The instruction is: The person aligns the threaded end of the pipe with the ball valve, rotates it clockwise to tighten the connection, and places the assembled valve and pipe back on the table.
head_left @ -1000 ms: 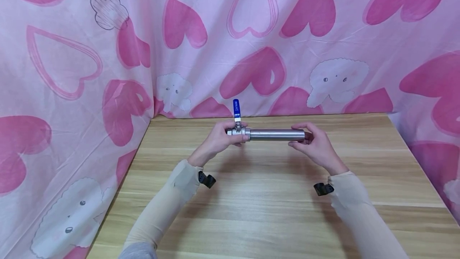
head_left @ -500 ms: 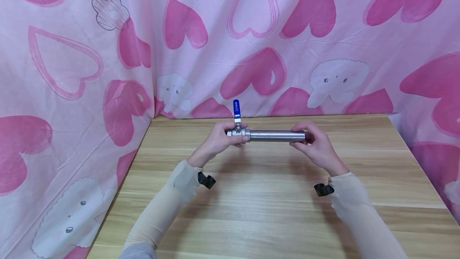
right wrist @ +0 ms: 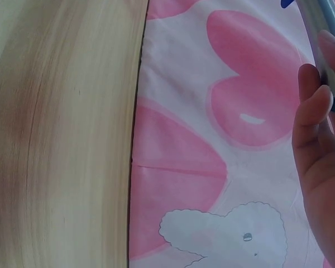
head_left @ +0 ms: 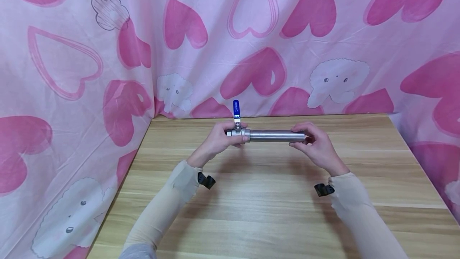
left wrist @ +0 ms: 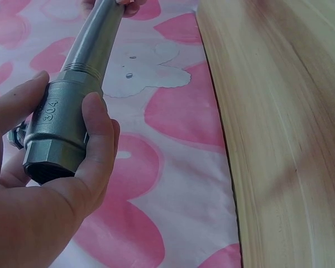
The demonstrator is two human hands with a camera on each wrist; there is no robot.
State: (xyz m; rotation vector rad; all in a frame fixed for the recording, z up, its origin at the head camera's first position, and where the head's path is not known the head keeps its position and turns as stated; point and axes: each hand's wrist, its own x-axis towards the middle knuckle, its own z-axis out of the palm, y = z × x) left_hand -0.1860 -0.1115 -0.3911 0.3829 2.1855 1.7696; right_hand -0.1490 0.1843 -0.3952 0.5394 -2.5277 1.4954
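A steel ball valve [left wrist: 54,120] with "304" on its body is joined to a straight metal pipe [head_left: 274,136], threads showing at the joint in the left wrist view. Its blue lever handle [head_left: 236,109] points away toward the curtain. My left hand [head_left: 218,139] grips the valve body between thumb and fingers; the valve's open threaded end faces the palm. With thumb and fingers curled round it, my right hand [head_left: 316,143] holds the pipe's far right end. Valve and pipe lie level in line, held above the table, with shadows below them.
The wooden table [head_left: 273,211] spreads beneath both arms. A pink curtain [head_left: 251,43] with hearts and white cartoon animals hangs behind its back edge and along both sides. Black wrist mounts [head_left: 324,189] sit on the beige sleeves [head_left: 165,207].
The right fingers have shifted slightly around the pipe's end, closing in on it since a second ago. The left hand, valve and lever have stayed almost in place.
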